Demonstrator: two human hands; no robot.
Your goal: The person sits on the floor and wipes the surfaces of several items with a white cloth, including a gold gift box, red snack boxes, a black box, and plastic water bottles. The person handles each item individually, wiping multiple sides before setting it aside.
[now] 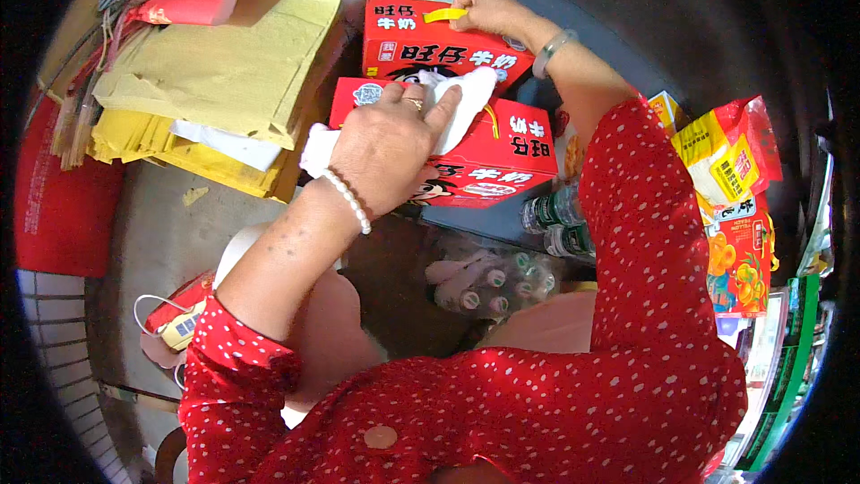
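Note:
Two red milk cartons with printed sides sit one behind the other before me. Across the top of the nearer carton (521, 138) lies a crumpled white cloth (465, 99). My left hand (386, 141), with a pearl bracelet at the wrist, grips this cloth and presses it on the carton top, covering part of it. My right hand (485, 8) is at the farther carton (406, 37). Its fingers pinch the yellow carry strap (443, 15), which stands up from the top. A second yellow strap (496, 122) shows on the nearer carton beside the cloth.
To the left rises a stack of yellow paper (222, 60). Green-labelled bottles (551, 212) lie right of the nearer carton, with shrink-wrapped bottles (497, 282) below. Food packets (725, 154) and a fruit-printed carton (742, 269) stand at the right. A red bag (181, 306) is low on the left.

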